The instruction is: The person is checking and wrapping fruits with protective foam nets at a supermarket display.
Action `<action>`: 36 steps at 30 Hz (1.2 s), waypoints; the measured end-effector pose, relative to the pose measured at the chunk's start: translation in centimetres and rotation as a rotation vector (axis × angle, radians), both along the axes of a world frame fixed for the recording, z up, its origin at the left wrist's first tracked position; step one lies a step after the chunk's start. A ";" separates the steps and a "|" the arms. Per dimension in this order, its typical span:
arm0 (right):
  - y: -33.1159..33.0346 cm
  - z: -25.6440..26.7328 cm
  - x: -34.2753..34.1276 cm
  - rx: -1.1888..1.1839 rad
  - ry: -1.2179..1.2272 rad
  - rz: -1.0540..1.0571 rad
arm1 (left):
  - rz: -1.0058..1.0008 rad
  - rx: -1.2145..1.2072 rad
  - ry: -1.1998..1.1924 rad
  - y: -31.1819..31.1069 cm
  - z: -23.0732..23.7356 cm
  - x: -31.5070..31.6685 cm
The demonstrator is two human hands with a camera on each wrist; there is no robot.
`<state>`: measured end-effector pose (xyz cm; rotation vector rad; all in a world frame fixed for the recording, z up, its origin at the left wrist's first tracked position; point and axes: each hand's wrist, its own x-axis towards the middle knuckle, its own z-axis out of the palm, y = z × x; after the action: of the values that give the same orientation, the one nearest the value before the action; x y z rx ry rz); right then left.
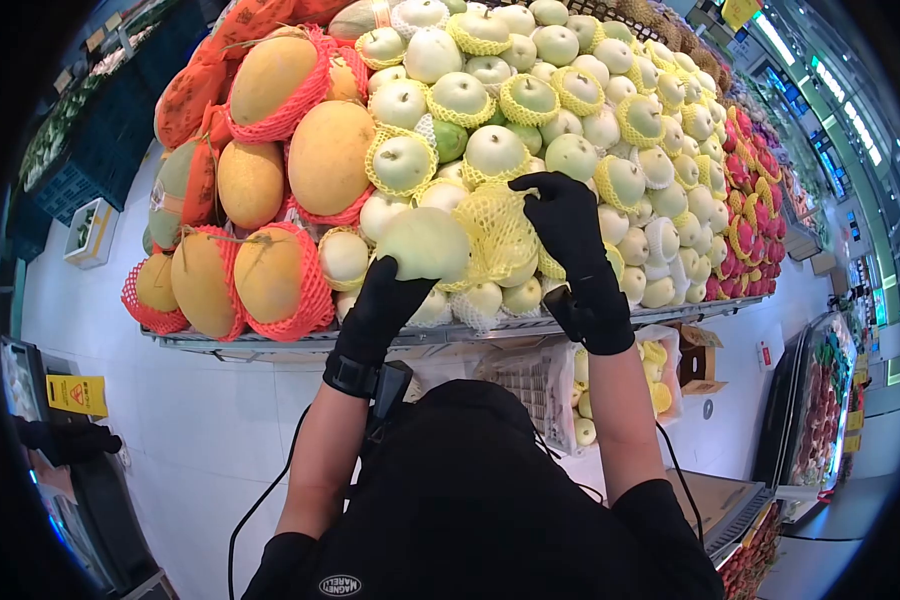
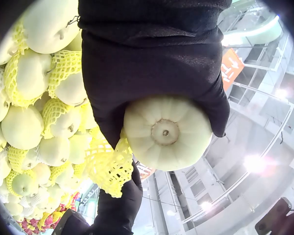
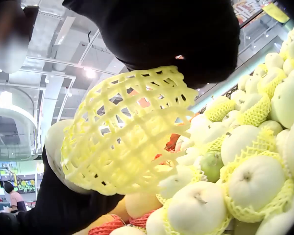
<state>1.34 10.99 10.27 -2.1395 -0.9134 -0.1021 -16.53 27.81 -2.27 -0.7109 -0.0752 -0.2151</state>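
Observation:
My left hand [image 1: 375,312], in a black glove, grips a pale green melon [image 1: 422,245] in front of the fruit pile. The left wrist view shows the melon's round blossom end [image 2: 165,132] facing the camera, thumb and fingers around its sides. With gloved fingertips, my right hand [image 1: 567,225] pinches the rim of a yellow foam net sleeve [image 1: 497,235]. The sleeve hangs puffed open beside the melon. In the right wrist view its far end overlaps the melon [image 3: 55,147], while the right hand [image 3: 181,44] is at the opposite edge.
Pale melons, many in yellow foam nets, fill the sloping display [image 1: 460,95]. Larger orange-yellow melons [image 1: 330,155] in red nets lie left; dragon fruit [image 1: 755,200] lie right. A metal rail [image 1: 430,338] edges the display. Below it stands a crate [image 1: 535,385] beside more fruit.

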 end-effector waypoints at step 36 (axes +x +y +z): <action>-1.6 0.3 -1.2 0.038 0.602 0.230 | 0.293 1.037 0.018 2.1 0.5 1.5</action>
<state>0.12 9.40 10.57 -1.8467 -0.7710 0.6028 -14.99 29.88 -1.82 0.3337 -0.0403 0.0493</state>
